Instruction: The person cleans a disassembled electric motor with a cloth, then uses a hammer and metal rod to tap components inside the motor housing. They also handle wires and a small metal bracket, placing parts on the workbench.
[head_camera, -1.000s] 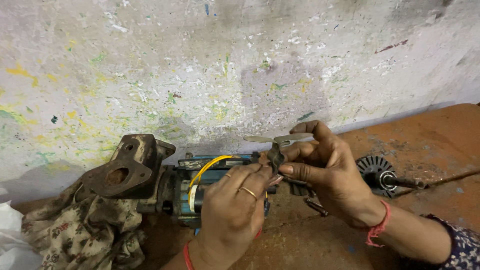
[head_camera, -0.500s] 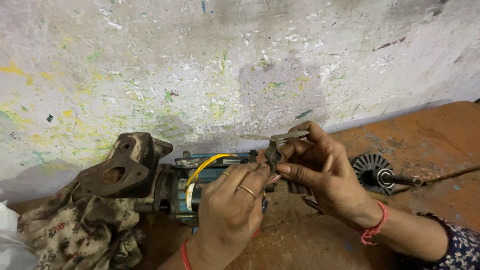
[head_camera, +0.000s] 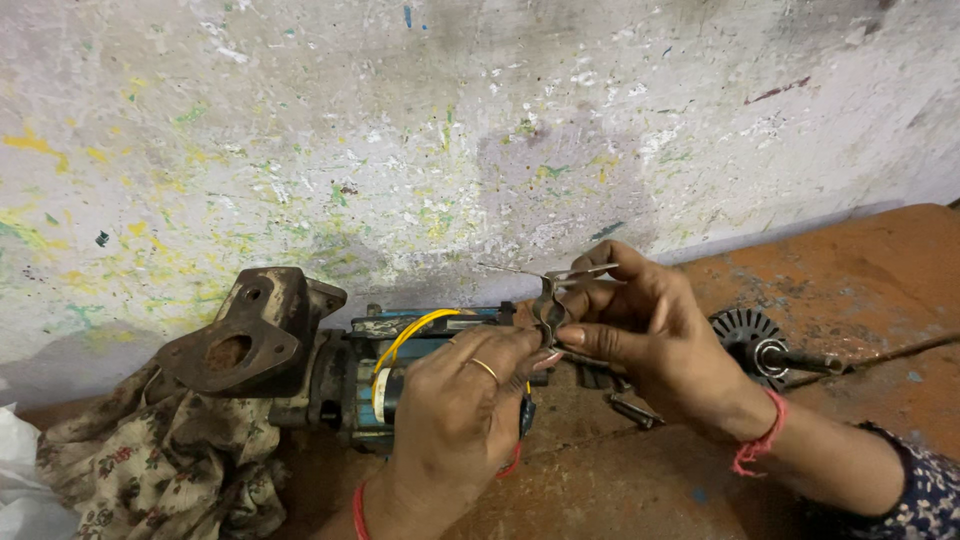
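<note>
Both hands sit slightly lower than before, just right of the blue motor (head_camera: 400, 375). Right hand (head_camera: 655, 335) pinches the small metal clip (head_camera: 549, 305); left hand (head_camera: 470, 400) steadies it. Loosened pinch risks dropping it.

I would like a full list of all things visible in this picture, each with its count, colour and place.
metal clamp: one, grey, held up between both hands, middle of the view
motor: one, blue and dark, lying on the floor by the wall
yellow wire: one, yellow, looping over the motor
flange: one, rusty brown, at the motor's left end
cloth: one, patterned beige and dark, under the flange, lower left
fan wheel: one, dark grey, on a shaft, right of the hands
floor: one, rusty orange, lower half
wall: one, whitish with paint spots, behind
left hand: one, ring on a finger, fingertips at the clamp
right hand: one, red thread at wrist, gripping the clamp
</note>
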